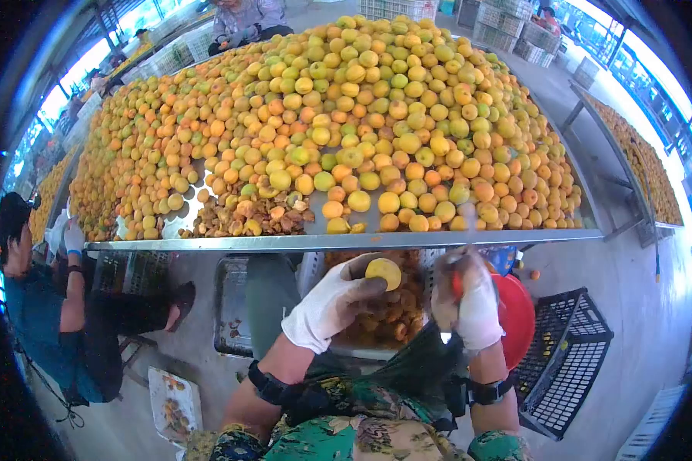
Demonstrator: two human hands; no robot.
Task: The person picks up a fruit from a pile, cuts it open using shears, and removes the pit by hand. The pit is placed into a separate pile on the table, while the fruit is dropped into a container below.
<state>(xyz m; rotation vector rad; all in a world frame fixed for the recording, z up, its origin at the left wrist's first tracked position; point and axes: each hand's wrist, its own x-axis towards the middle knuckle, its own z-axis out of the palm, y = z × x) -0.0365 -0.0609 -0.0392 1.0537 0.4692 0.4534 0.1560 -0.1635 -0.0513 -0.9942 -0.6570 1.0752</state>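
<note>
My left hand [337, 300], in a white glove with dark, stained fingers, is closed around a yellow apricot [383, 273] just in front of the table edge. To its right, my gloved right hand [465, 298] is smeared by motion and closed on what looks like a small red-handled knife [457, 285], its thin blade blurred. The two hands are apart. Below them sits a crate of split apricots [396, 326]. Ahead, a large heap of whole apricots [346, 115] covers the metal table, with a pile of brown apricot scraps [246, 215] near its front edge.
A red tub [515, 323] and a black plastic crate [565, 361] stand at my right. On the left are a metal tray [234, 307], a white tray with scraps [174, 403] and a seated co-worker [54, 307]. Another fruit-covered table [630, 154] stands at right.
</note>
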